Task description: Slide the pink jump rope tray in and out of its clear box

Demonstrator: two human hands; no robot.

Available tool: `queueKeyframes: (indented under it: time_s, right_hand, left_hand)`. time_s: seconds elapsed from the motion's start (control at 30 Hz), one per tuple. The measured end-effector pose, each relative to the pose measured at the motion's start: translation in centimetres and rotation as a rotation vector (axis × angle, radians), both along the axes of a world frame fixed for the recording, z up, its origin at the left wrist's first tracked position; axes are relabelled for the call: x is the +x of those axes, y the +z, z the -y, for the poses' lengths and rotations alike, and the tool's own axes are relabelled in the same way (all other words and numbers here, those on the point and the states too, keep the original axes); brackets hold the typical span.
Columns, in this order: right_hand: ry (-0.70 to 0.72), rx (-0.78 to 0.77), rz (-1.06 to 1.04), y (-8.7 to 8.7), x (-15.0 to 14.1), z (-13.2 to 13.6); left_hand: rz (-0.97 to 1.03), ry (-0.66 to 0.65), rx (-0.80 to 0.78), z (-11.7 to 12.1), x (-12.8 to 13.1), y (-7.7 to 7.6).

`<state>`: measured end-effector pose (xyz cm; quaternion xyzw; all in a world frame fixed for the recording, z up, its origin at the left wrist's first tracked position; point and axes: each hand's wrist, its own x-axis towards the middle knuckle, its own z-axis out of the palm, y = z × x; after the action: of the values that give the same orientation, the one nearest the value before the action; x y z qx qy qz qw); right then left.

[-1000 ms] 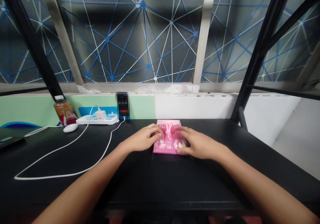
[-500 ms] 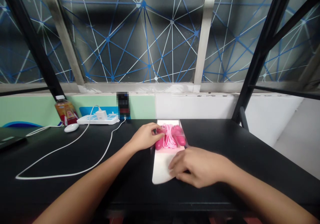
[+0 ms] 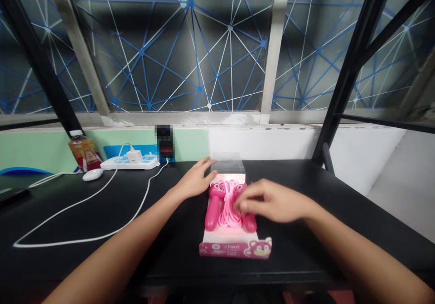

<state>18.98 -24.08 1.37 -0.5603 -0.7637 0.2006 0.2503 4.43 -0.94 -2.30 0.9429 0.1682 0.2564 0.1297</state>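
Note:
A pink jump rope [image 3: 230,211] lies coiled on a white and pink card tray [image 3: 234,249], its two bear-headed handles on either side of the cord. The tray's front flap carries a bear picture. Behind, a clear plastic sleeve [image 3: 228,164] covers the far end of the tray. My left hand [image 3: 196,177] holds the sleeve's left edge, with thumb and fingers at its corner. My right hand [image 3: 268,200] is over the right handle, fingers curled and blurred; whether they grip it I cannot make out.
On the left of the black desk [image 3: 299,231] are a drink bottle [image 3: 84,150], a white mouse [image 3: 92,174], a power strip [image 3: 131,161] and a looped white cable [image 3: 149,188]. A blurred-out dark device [image 3: 165,142] stands at the wall. Black metal posts [image 3: 340,95] flank the desk.
The tray with the jump rope has slid toward me out of the clear sleeve, showing its front flap. My right hand has moved from the tray's front up to the right handle.

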Motion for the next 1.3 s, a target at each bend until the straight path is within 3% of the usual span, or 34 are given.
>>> queueKeyframes:
  time_s: [0.1,0.17,0.33,0.5,0.67,0.87,1.0,1.1,1.2,1.3]
  right_hand:
    - [-0.425,0.282,0.286,-1.5,1.3,-1.3]
    - [-0.498,0.280,0.363,-2.5,1.8,-2.1]
    - [-0.450,0.218,0.242,-4.0,1.6,-3.2]
    - [-0.439,0.206,0.144,-4.2,1.9,-3.3]
    - [-0.404,0.169,0.195,-4.1,2.2,-3.0]
    - [-0.396,0.173,0.218,-4.0,1.5,-3.0]
    - [-0.487,0.151,0.401,-3.2,-0.1,-3.2]
    - [-0.564,0.218,0.625,-2.6,-1.9,-3.1]
    - [-0.357,0.340,0.730,-2.4,-3.6,-2.7]
    - [-0.152,0.369,0.815,-3.0,-4.2,-2.4]
  left_hand:
    - [-0.059,-0.041,0.060,1.5,-1.9,1.3]
    - [-0.168,-0.091,0.016,2.4,-2.8,2.0]
    - [-0.253,-0.131,-0.005,3.4,-2.8,1.8]
    - [-0.269,-0.109,-0.107,2.7,-2.6,1.2]
    - [-0.332,-0.131,-0.218,2.3,-3.0,1.5]
    - [-0.294,-0.128,-0.151,2.6,-3.3,2.3]
    - [-0.267,-0.143,-0.109,2.1,-3.1,2.2]
    - [-0.248,-0.107,-0.072,1.9,-2.8,1.7]
    - [-0.224,-0.070,-0.037,2.2,-2.5,1.2]
    - [-0.203,-0.052,0.009,2.7,-2.2,1.0]
